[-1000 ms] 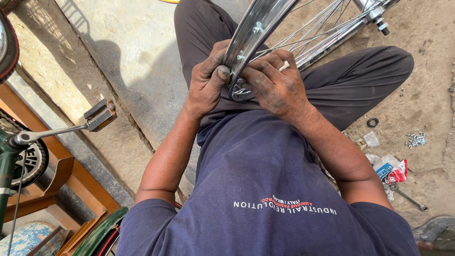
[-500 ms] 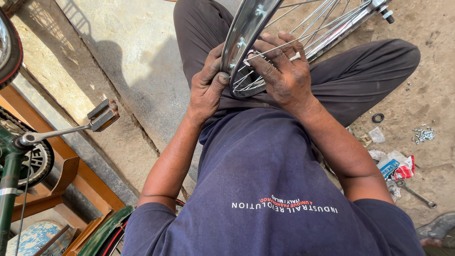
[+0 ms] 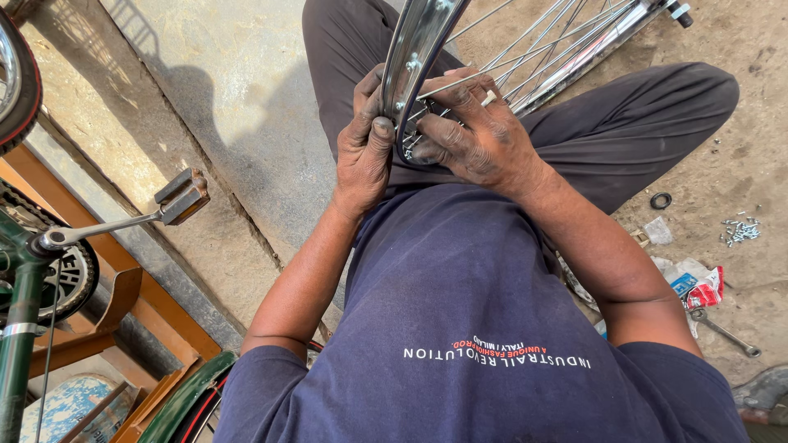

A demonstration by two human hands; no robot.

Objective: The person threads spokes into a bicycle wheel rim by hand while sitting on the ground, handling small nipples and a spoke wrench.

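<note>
A shiny metal bicycle wheel rim (image 3: 419,41) with thin spokes (image 3: 542,45) rests against my lap, its lower edge between both hands. My left hand (image 3: 364,143) grips the rim's outer side, thumb pressed on the edge. On the inner side, my right hand (image 3: 476,131) curls its greasy fingers around the rim and a spoke end. I sit on the ground in dark trousers and a dark blue shirt.
A green bicycle frame (image 3: 20,328) with crank and pedal (image 3: 182,195) stands at left, a tyre (image 3: 16,82) above it. On the dirt at right lie a small rubber ring (image 3: 661,200), loose spoke nipples (image 3: 739,230), a crumpled packet (image 3: 698,283) and a spanner (image 3: 726,332).
The rim has shifted slightly in my hands and my right fingers have moved along its inner side. Both hands stay closed on it.
</note>
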